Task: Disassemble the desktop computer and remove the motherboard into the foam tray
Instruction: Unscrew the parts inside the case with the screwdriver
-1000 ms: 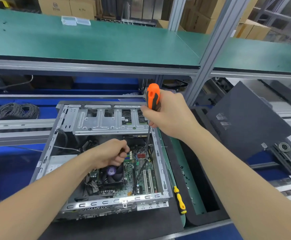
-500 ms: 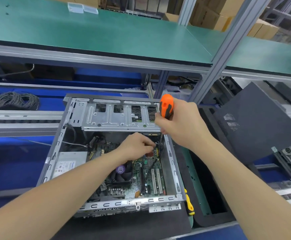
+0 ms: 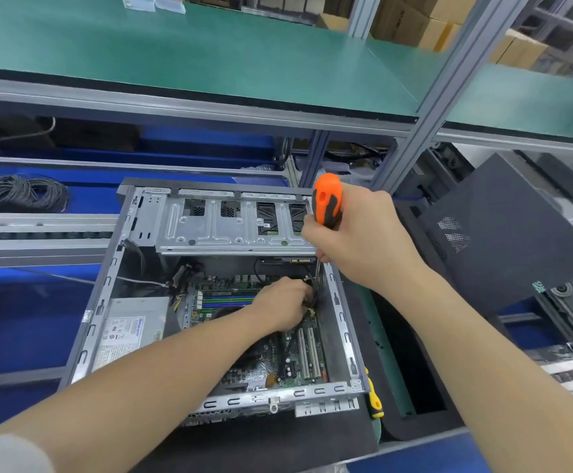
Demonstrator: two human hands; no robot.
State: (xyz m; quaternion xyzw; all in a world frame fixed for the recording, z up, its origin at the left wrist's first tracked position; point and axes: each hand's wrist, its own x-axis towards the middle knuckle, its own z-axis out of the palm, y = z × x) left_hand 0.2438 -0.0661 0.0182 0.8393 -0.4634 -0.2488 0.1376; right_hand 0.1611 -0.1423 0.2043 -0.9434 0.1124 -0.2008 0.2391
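An open desktop case (image 3: 107, 291) lies on its side on a black mat. Inside it the green motherboard (image 3: 298, 363) shows white slots and blue memory sticks. My right hand (image 3: 363, 240) grips an orange-and-black screwdriver (image 3: 327, 199), held upright, its shaft reaching down to the board's far right corner. My left hand (image 3: 281, 305) is down in the case beside that shaft, fingers curled at the black cables there; what they hold is hidden. The black foam tray (image 3: 425, 421) lies right of the case.
A silver drive cage (image 3: 230, 233) spans the case's far end, a grey power supply (image 3: 124, 332) its left. A yellow-handled screwdriver (image 3: 373, 397) lies between case and tray. The black side panel (image 3: 503, 233) leans at right. A cable coil (image 3: 19, 196) sits far left.
My left hand has moved from above the CPU fan to the board's far right corner, beside the screwdriver shaft. The right hand keeps the screwdriver upright. The camera has come closer.
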